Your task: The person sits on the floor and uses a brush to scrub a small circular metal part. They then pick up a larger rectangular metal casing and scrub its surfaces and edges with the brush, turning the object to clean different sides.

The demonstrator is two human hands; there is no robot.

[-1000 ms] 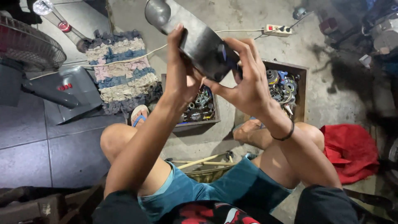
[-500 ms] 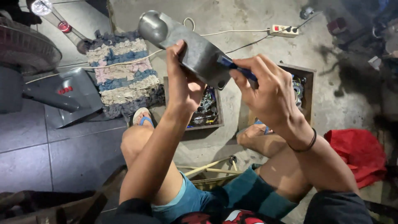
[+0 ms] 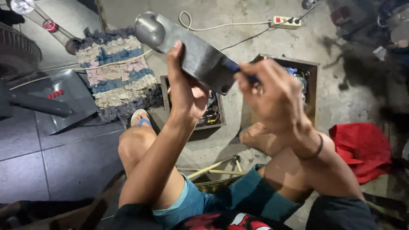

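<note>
Two shallow wooden boxes sit on the floor past the knees. The nearer box [image 3: 208, 121], at about 12 o'clock from the left knee, holds a jumble of small metal parts, mostly hidden behind the left hand. The second box [image 3: 309, 76], toward 2 o'clock, holds more small hardware, among it some blue pieces.

The left hand [image 3: 187, 91] has its grip closed around a grey metal housing [image 3: 194, 57] with a rounded, domed end, raised above the boxes; the dome points toward 10 o'clock. The right hand [image 3: 272, 96] has its grip pinched on a blue-handled tool [image 3: 234, 67], whose tip lies against the housing's lower end.

The floor [image 3: 238, 38] is stained bare concrete, turning to dark tiles at 8 o'clock. A striped rag rug [image 3: 115, 72] lies at 10 o'clock, with a grey fan base [image 3: 64, 100] just beside it. A white power strip [image 3: 286, 21] and its cable lie at 1 o'clock, and a red cloth [image 3: 362, 147] at 3 o'clock.
</note>
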